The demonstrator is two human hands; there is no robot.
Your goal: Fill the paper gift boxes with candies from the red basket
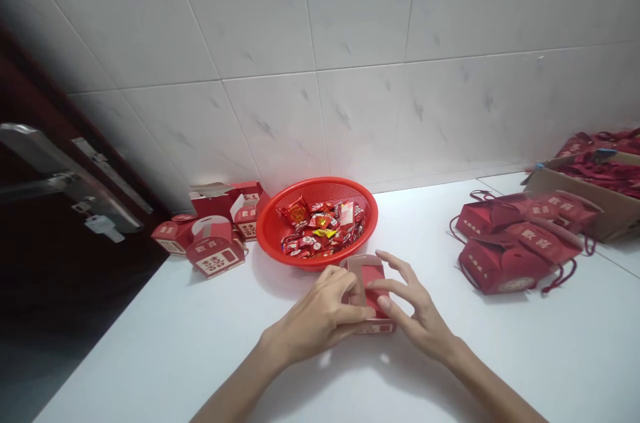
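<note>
My left hand (330,306) curled, pinching box (375,272) | my right hand (419,311) spread, touching it | one box in front of one basket (267,233)

Front box at left (215,248): you can read 歡喜 on its red flap and a large 囍 on the pale panel below.
Box behind it, beside the basket (270,236): you see 歡喜 again, with 囍 on the panel beneath.
Far-left box (173,234): its pale panel bears dark print, too slanted for you to read.
Corded boxes at right (505,266): you find 歡喜 in pale characters on the front flap and on one farther back; a small row on the nearest side stays too fine.
Box you hold (381,327): its front print is too small to read.
Wrappers (323,229): you cannot make out their lettering.
</note>
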